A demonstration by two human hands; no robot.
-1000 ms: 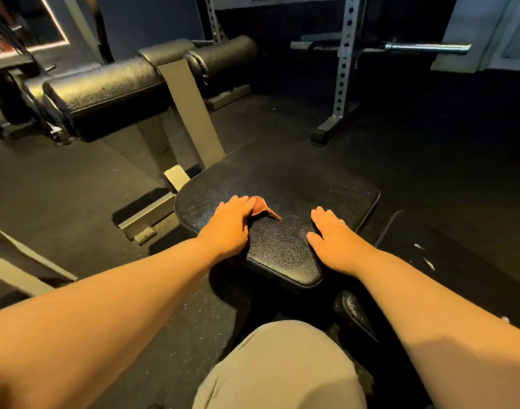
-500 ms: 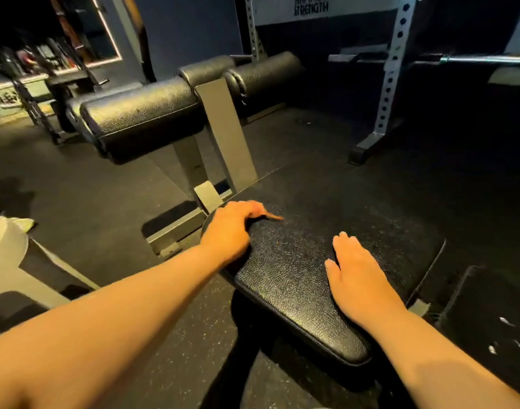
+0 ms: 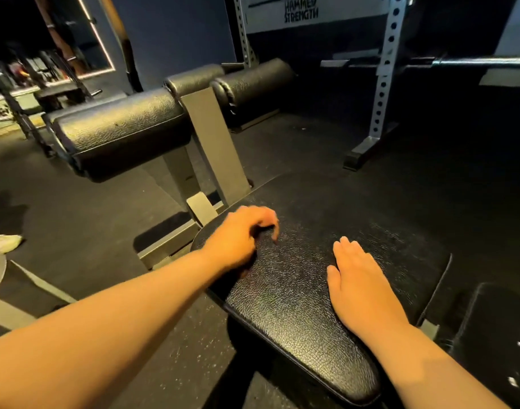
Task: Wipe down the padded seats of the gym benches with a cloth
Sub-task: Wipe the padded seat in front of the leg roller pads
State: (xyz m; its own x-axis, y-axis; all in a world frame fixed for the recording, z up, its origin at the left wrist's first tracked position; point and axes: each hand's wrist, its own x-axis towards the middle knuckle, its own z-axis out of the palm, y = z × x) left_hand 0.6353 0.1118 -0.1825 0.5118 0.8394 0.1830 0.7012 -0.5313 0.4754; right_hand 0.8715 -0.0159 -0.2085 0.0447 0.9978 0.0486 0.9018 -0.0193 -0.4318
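Head view: the black padded seat (image 3: 282, 305) lies just in front of the person. Its narrow rounded end is nearest, and it widens toward the far side, so its long axis runs near to far with a slight lean to the left.

The left hand (image 3: 241, 236) sits at the pad's left edge, toward the far end. Its knuckles are raised and its fingers (image 3: 264, 219) curl down onto the vinyl. This grip looks closed over something, but the cloth itself does not show plainly. It is likely bunched under the palm, though I cannot tell for certain.

The right hand (image 3: 359, 281) rests flat on the middle of the pad, right of the left hand and a little nearer. Its fingers are straight and together, holding nothing and seemingly bracing.

The coming move turns on the fact that almost all the seat lies to the right of the left grip and nearer than it. The left hand is the one placed to wipe. Its stroke probably has to sweep rightward across the width, or be drawn back along the long axis toward the rounded end. The flat right hand lies in the way of a sideways sweep and would need to lift or shift.

Two roller pads (image 3: 120, 128) stand on a grey post beyond the seat's far left. A rack upright (image 3: 382, 84) stands further off, and another dark pad (image 3: 494, 335) lies just beside the seat at the near right.
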